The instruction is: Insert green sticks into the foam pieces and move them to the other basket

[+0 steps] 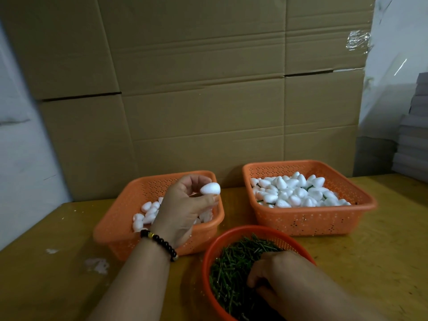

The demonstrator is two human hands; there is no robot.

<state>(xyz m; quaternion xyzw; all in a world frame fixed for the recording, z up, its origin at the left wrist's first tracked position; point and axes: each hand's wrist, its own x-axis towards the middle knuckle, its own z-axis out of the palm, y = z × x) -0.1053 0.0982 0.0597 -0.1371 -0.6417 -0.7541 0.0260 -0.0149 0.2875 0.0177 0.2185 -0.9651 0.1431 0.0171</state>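
My left hand point(185, 205) holds one white egg-shaped foam piece point(210, 188) between thumb and fingers above the left orange basket point(115, 232), which contains several plain foam pieces point(148, 213). My right hand point(275, 274) reaches down into the round orange bowl point(231, 232) of green sticks point(234, 262), fingers curled among them; whether it grips a stick is hidden. The right orange basket point(308, 221) holds several foam pieces point(296, 191) with green sticks showing among them.
Everything stands on a yellow wooden table point(382, 262). A large cardboard wall point(208, 89) rises right behind the baskets. Grey stacked sheets point(414, 135) stand at the far right. White foam crumbs point(97, 265) lie on the table at the left.
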